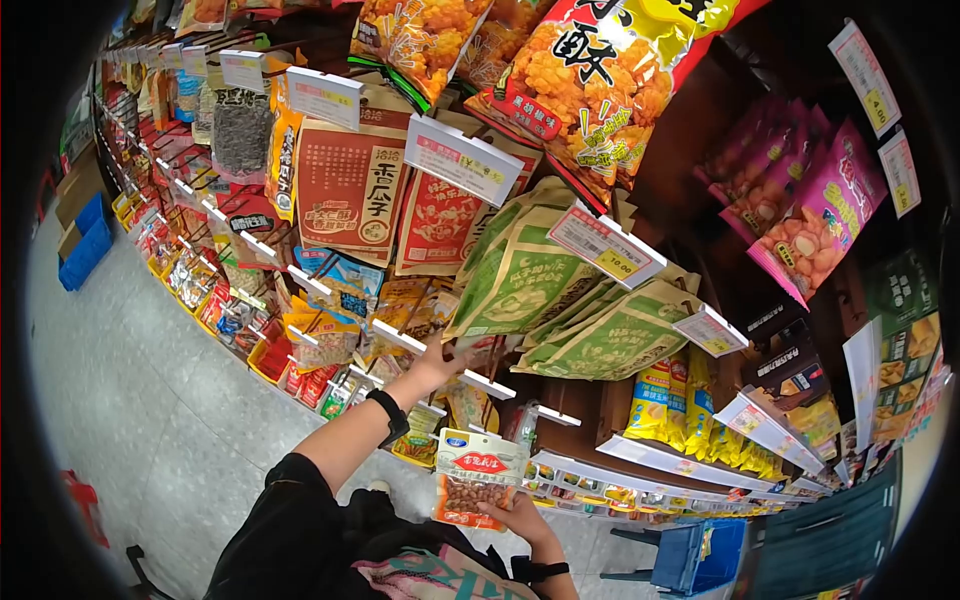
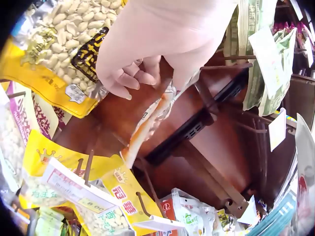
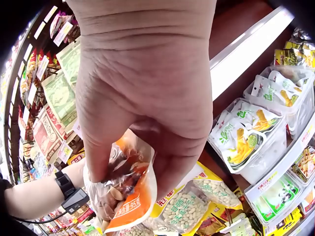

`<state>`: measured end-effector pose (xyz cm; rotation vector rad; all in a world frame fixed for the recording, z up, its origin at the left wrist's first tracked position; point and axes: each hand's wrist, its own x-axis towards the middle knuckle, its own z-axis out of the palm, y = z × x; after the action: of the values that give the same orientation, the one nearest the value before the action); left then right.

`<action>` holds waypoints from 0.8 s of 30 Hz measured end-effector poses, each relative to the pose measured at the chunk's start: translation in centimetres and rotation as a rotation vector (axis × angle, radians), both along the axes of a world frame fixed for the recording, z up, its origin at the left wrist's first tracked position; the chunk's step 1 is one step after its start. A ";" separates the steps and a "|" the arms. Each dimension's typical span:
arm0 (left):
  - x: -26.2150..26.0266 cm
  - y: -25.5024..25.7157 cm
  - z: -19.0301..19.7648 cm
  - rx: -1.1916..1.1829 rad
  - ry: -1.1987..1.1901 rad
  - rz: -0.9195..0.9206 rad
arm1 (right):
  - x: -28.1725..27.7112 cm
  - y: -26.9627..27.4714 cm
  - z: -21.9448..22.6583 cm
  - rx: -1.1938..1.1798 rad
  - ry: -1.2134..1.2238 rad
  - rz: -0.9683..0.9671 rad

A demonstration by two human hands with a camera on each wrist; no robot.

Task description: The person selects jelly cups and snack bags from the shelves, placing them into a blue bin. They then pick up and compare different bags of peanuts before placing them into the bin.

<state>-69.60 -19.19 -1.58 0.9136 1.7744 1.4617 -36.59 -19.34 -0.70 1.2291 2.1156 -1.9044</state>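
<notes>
My right hand [image 1: 515, 518] grips a white and orange snack packet [image 1: 482, 465] by its lower edge, its clear window showing brown nuts. In the right wrist view the thumb and fingers close around this nut packet [image 3: 130, 196]. At the hooks of the shelf, my left hand [image 1: 432, 368] reaches in below green paper bags [image 1: 530, 265]. The left wrist view shows this hand [image 2: 167, 39] pinching the top of a thin white and orange packet [image 2: 150, 115], seen edge-on, with its other fingers curled.
Yellow peanut bags [image 2: 74, 177] hang on metal hooks close below the left hand, with a price tag [image 2: 81, 189] in front. A larger peanut bag [image 2: 69, 49] hangs beside it. Clear bins [image 3: 253, 132] hold white packets. A blue basket [image 1: 700, 555] stands on the floor.
</notes>
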 end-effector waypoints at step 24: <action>3.9 -10.1 2.7 0.159 -0.221 -0.140 | -0.8 1.1 1.1 -0.054 0.341 -0.011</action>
<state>-65.71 -29.34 1.09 0.8976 1.4235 1.5638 -37.42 -18.20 0.45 0.9643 2.1881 -2.3013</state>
